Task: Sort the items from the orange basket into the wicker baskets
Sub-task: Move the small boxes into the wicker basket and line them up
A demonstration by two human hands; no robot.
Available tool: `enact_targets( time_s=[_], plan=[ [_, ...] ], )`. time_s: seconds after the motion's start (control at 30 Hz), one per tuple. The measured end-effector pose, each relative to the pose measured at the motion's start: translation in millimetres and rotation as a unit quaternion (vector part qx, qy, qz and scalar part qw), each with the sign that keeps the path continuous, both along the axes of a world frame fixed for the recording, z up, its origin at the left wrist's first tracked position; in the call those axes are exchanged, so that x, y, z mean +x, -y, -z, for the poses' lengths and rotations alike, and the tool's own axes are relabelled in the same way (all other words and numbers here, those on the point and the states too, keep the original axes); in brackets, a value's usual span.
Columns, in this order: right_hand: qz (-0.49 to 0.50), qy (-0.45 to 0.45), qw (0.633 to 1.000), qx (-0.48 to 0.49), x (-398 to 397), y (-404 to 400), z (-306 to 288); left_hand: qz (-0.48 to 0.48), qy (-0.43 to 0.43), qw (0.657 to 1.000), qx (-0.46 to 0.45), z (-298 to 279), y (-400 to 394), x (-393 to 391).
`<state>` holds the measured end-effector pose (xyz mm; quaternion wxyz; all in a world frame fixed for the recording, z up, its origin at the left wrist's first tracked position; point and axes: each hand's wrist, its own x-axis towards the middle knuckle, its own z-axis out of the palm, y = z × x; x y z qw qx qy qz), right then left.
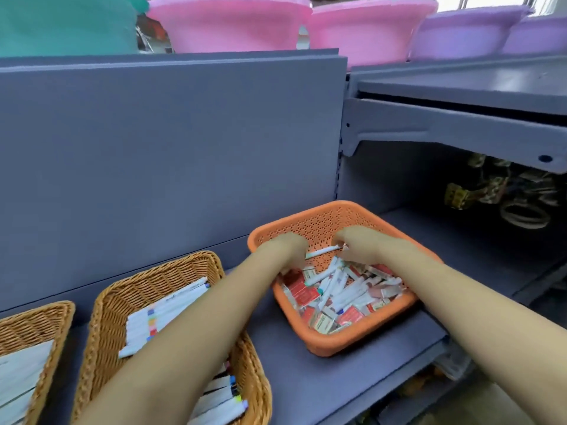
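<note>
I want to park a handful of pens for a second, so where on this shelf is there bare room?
Bare shelf lies between the near wicker basket and the orange basket, running to the front edge. A smaller strip sits behind the wicker baskets, against the back panel. Crowded: the orange basket, with both hands inside, and the wicker baskets holding pens.

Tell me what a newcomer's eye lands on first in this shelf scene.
The bright orange basket on the grey shelf draws the eye first, full of white pens and red boxes, with the left hand and right hand reaching into it; a white pen lies between them. To its left sit two wicker baskets holding neat rows of white pens. Along the top runs a row of pink tubs.
</note>
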<state>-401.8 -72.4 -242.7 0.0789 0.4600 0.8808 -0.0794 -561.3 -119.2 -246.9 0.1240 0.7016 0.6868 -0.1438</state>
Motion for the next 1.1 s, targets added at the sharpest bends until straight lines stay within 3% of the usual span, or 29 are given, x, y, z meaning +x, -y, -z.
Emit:
enact_targets(
  time_s=[0.23, 0.63, 0.87, 0.97, 1.1],
  plan=[
    [-0.078, 0.02, 0.996, -0.043, -41.9, 5.4, 12.9, -0.059, -0.006, 0.995, -0.079, 2.8, 0.3, -0.6],
    [-0.032, -0.041, 0.992, -0.118, -45.3, 16.9, 17.0, -0.097, -0.013, 0.994, -0.042, 3.5, 18.9, 8.6],
    [0.013, -0.176, 0.976, -0.13, -26.6, 10.9, 11.0, -0.089, -0.013, 0.995, -0.04, -5.4, 24.9, 22.0],
    [0.04, -0.274, 0.945, -0.171, -16.0, 5.9, 6.2, -0.082, -0.002, 0.996, -0.03, -6.9, 27.5, 23.9],
    [0.018, -0.357, 0.913, -0.198, 1.7, 5.8, -3.9, -0.093, 0.059, 0.991, 0.081, -11.9, 35.2, 13.4]
  ],
)
